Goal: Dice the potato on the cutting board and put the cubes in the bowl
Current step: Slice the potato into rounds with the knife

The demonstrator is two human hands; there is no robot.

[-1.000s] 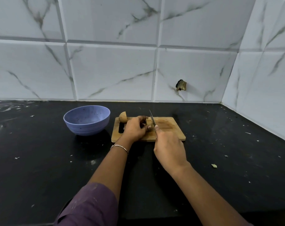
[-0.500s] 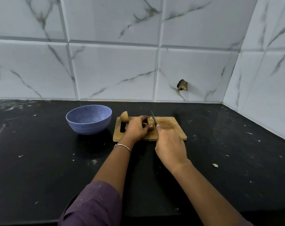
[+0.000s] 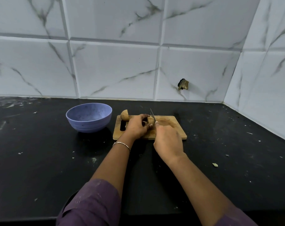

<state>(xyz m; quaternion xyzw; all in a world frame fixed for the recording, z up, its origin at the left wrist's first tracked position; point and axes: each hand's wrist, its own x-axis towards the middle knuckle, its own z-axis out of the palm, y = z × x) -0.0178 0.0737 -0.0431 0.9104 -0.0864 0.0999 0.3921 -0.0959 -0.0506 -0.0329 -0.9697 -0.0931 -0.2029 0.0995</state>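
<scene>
Cutting close to your own fingertips

Your left hand [image 3: 136, 128] is curled over the potato piece [image 3: 150, 121] near the middle of the cutting board [image 3: 171, 128], pinning it down, and your right hand [image 3: 168, 141] is wrapped round the handle of the knife [image 3: 153, 115], whose blade stands edge-down right beside that piece. The left fingertips [image 3: 150, 126] sit just beside the blade, so if the rounded, skin-on piece rolls under the cut, the edge could slide toward them. Tuck the tips back and seat the piece on whatever flat face it has; which face is down cannot be told from here. A second potato piece [image 3: 124, 115] rests at the board's far left corner, partly over the edge, and a nudge from your wrist could push it off onto the black counter [image 3: 40, 152]. The blue bowl [image 3: 89, 117] stands just left of the board and looks empty, so no cubes have gone in yet, and the board may skate on the slick counter
</scene>
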